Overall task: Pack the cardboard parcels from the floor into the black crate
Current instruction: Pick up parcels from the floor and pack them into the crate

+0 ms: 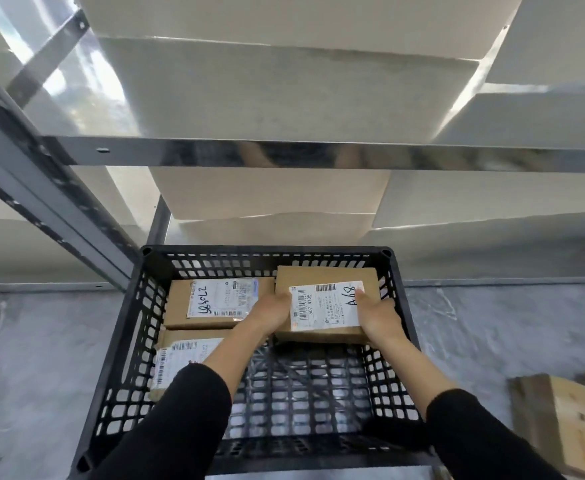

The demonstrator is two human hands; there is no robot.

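One brown cardboard parcel (325,271) with a white label marked A68, gripped from both sides: left hand (270,315) curled round its left edge, right hand (377,315) curled round its right edge, thumbs on top. Held at the far right inside the black plastic lattice crate (267,251); resting or raised, cannot tell. Two labelled cardboard parcels (180,303) flat along the crate's left side, one far, one near. Brown cardboard box (561,420) on the grey floor (41,341), near right.

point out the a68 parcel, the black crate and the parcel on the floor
A68 parcel (325,306): head view, white label.
black crate (267,250): head view, far rim.
floor parcel (561,420): head view, top face.
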